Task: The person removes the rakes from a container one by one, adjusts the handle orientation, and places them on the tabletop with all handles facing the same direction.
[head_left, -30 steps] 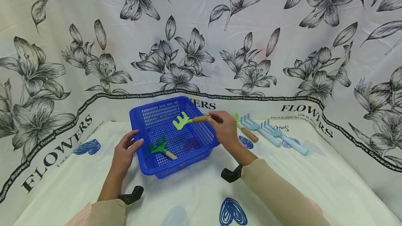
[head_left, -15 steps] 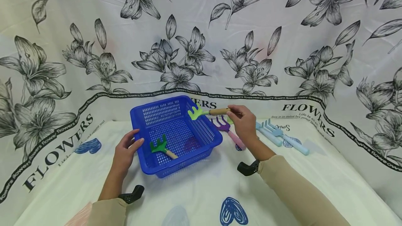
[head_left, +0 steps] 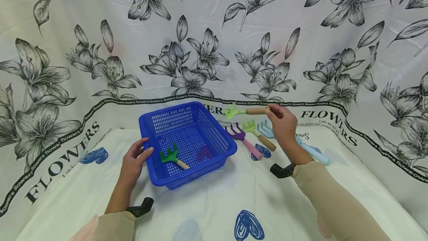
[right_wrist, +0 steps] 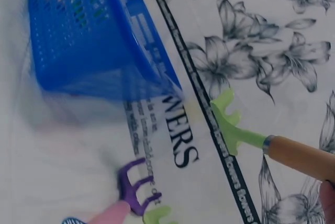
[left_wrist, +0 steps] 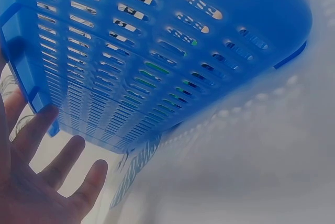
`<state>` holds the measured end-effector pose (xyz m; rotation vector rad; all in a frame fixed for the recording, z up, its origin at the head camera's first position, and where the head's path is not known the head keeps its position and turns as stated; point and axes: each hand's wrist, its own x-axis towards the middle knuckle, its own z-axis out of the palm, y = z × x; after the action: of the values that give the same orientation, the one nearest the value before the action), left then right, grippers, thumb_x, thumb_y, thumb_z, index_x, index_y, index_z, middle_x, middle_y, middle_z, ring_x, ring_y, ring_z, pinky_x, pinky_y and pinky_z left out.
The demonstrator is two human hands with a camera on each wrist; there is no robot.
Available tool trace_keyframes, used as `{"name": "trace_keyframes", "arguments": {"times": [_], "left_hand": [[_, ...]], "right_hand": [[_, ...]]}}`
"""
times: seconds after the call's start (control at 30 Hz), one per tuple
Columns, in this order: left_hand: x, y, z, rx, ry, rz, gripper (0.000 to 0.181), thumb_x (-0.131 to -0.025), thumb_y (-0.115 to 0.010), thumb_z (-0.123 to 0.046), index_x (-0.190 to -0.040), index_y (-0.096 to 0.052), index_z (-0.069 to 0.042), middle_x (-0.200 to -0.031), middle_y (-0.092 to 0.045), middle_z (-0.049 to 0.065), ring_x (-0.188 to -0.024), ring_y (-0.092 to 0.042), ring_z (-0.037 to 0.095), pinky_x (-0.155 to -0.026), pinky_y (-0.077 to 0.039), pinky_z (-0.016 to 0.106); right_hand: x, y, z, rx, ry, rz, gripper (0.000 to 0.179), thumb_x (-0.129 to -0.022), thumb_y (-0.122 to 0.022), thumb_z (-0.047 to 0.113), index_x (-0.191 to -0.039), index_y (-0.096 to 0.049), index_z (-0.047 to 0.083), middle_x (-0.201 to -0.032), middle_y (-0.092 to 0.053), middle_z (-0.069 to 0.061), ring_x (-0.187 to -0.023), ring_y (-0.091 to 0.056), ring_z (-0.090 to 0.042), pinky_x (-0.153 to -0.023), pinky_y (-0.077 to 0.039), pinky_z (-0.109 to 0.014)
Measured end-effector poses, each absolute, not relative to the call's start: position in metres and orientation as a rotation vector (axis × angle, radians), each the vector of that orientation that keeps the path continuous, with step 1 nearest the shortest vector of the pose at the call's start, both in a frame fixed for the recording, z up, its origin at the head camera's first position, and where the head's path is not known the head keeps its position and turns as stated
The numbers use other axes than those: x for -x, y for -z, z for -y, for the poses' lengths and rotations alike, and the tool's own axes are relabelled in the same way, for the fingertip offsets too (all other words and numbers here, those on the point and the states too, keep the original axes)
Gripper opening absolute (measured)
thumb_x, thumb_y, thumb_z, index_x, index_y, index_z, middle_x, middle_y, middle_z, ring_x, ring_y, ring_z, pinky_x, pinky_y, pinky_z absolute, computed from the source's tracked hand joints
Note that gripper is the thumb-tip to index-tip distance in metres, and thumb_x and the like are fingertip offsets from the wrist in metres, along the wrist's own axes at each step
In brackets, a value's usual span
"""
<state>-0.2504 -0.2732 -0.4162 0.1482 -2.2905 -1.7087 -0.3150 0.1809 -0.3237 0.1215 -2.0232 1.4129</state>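
My right hand (head_left: pixel 284 124) pinches a small hand rake (head_left: pixel 257 111) by the end of its wooden handle. Its light green tines point left, raised behind and right of the basket in the head view. The same light green tines (right_wrist: pixel 230 124) show in the right wrist view. At the left rim of the blue plastic basket (head_left: pixel 197 170), my left hand (head_left: pixel 131 163) holds on with its thumb over the edge. Its fingers (left_wrist: pixel 39 127) are spread along the outside. Inside the basket lies a dark green hand rake (head_left: pixel 170 155) with a pale wooden handle.
Right of the basket lie a purple rake (head_left: pixel 238 135) with a pink handle, another light green rake (head_left: pixel 264 140) and light blue rakes (head_left: pixel 314 153), partly hidden by my right hand and forearm. A flower-printed curtain (head_left: pixel 254 66) rises behind the cloth-covered surface.
My right hand has moved right and slightly up with the light green rake, from over the basket to beyond its right rim. The left hand and basket have stayed put.
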Motion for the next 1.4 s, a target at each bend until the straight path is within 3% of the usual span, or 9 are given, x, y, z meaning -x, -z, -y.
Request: {"name": "trace_keyframes", "arguments": {"times": [0.47,0.73,0.97,1.2,1.4], "left_hand": [[0.249,0.414,0.271,-0.123,1.697,2.295,0.061,-0.096,-0.059,-0.039,-0.149,-0.038,-0.019,-0.159,-0.025,0.009,-0.143,-0.023,0.039,-0.106,-0.027,0.063],[0.248,0.414,0.271,-0.131,1.698,2.289,0.065,-0.094,-0.060,-0.044,-0.149,-0.038,-0.019,-0.159,-0.025,0.007,-0.143,-0.022,0.037,-0.108,-0.027,0.062],[0.250,0.415,0.271,-0.124,1.721,2.287,0.062,-0.096,-0.060,-0.037,-0.150,-0.037,-0.020,-0.159,-0.024,0.007,-0.144,-0.021,0.037,-0.108,-0.026,0.062],[0.249,0.416,0.272,-0.136,1.719,2.290,0.063,-0.095,-0.060,-0.039,-0.150,-0.037,-0.020,-0.159,-0.024,0.007,-0.144,-0.021,0.037,-0.108,-0.026,0.062],[0.246,0.413,0.271,-0.137,1.718,2.293,0.065,-0.094,-0.060,-0.043,-0.150,-0.037,-0.019,-0.159,-0.024,0.008,-0.144,-0.021,0.037,-0.108,-0.026,0.062]], "right_hand": [[0.317,0.329,-0.234,0.094,-1.318,2.049,0.029,-0.095,-0.064,0.016,-0.123,-0.068,0.007,-0.117,-0.067,-0.010,-0.101,-0.062,-0.014,-0.081,-0.051,-0.016],[0.313,0.337,-0.257,0.190,-1.335,2.072,0.031,-0.097,-0.061,0.020,-0.126,-0.066,0.008,-0.120,-0.066,-0.011,-0.100,-0.061,-0.008,-0.076,-0.049,-0.013],[0.307,0.348,-0.278,0.263,-1.259,2.088,0.032,-0.097,-0.061,0.022,-0.127,-0.066,0.010,-0.122,-0.065,-0.011,-0.097,-0.060,-0.005,-0.072,-0.046,-0.010],[0.303,0.357,-0.298,0.390,-1.236,2.119,0.033,-0.097,-0.060,0.021,-0.129,-0.064,0.012,-0.127,-0.063,-0.009,-0.106,-0.061,-0.011,-0.079,-0.049,-0.013],[0.297,0.367,-0.313,0.462,-1.183,2.121,0.033,-0.097,-0.061,0.018,-0.128,-0.065,0.012,-0.125,-0.064,-0.011,-0.096,-0.059,-0.005,-0.073,-0.047,-0.010]]}}
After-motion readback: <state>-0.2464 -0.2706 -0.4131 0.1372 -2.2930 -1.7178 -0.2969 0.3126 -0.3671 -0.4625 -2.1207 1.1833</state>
